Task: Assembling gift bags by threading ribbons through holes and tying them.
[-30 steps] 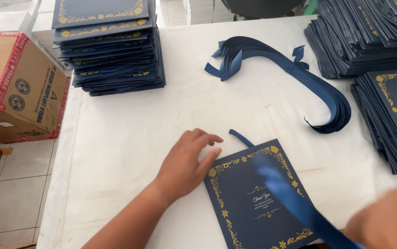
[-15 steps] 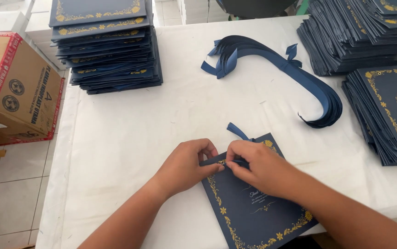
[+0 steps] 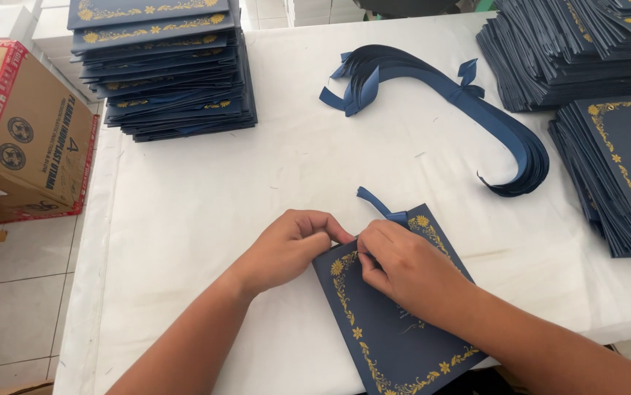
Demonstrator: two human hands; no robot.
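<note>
Both hands pinched at top edge of navy card.
Left hand (image 3: 293, 245) and right hand (image 3: 403, 267) met there, fingers curled tight on blue ribbon (image 3: 380, 206); card (image 3: 392, 333) lay flat on white table (image 3: 206, 219), near front edge.

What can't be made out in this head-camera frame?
- Top edge of the navy card: hidden under the left hand and right hand.
- How the ribbon is fastened: fingers cover it.
- Card's centre print: too small, partly under the right wrist.
- Right stacks: cut off by the frame edge.
</note>
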